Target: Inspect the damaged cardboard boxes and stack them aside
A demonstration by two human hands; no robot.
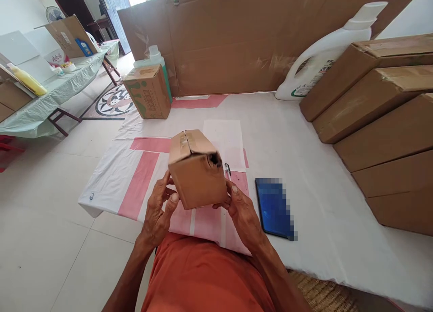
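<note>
A small brown cardboard box (199, 181) sits between my two hands near the front of the table, tilted a little. Clear tape runs along its top seam, and the upper right corner has a dark, torn hole. My left hand (158, 208) holds the lower left side, its thumb in front and its fingers partly hidden behind the box. At the lower right corner, my right hand (238, 208) grips with the thumb on the side and the fingers underneath. Just beyond the right hand lies a pen (228, 169), partly hidden. A dark blue tablet or phone (274, 208) rests to the right.
Several brown boxes (382, 167) line the right side beside a white jug (324, 55). At the back left stand a printed carton (149, 93) and a bottle of green liquid (165, 68). A large cardboard sheet (223, 41) walls the far edge. Another table (71, 82) stands left.
</note>
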